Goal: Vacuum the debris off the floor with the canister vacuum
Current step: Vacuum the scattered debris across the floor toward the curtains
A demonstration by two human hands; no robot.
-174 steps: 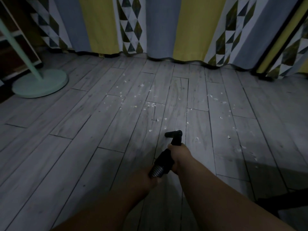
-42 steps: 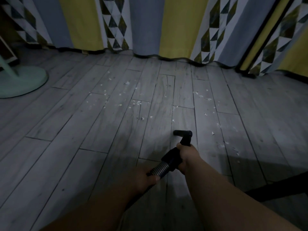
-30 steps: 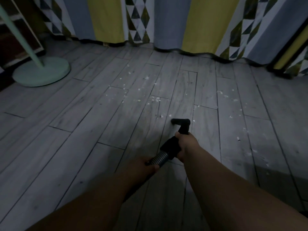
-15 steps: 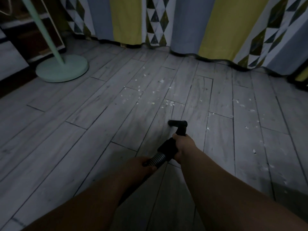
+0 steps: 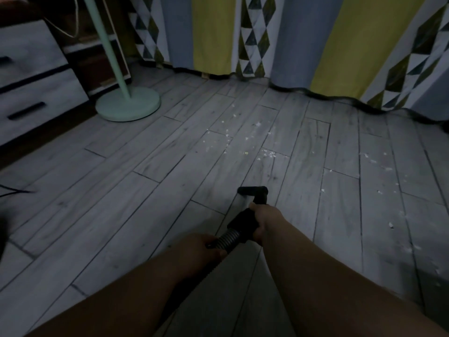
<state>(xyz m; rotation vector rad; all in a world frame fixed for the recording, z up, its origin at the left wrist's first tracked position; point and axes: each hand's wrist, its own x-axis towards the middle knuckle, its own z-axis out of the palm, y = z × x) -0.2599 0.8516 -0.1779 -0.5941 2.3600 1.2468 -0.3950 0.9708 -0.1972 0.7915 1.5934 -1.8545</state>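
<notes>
The stiff cuff [image 5: 243, 222] is gripped in the right hand [image 5: 264, 221], the bendy hose [image 5: 228, 239] behind it in the left hand [image 5: 206, 249]; judged light.

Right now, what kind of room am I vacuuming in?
Probably a bedroom or living room at home: floor-length patterned curtains, a drawer unit, and a mint-green pole stand.

The nozzle [image 5: 252, 190] is down at the floor [image 5: 121, 215]. Just behind it the right hand [image 5: 266, 221] grips the handle [image 5: 243, 221]; behind-left of that, the left hand [image 5: 204, 249] holds the hose [image 5: 228, 238]. Debris [image 5: 269, 154] lies beyond the nozzle (more to its right). The lamp base [image 5: 128, 107] stands far beyond-left, with the drawers [image 5: 29, 93] further left. The curtain [image 5: 291, 40] hangs along the back.
</notes>
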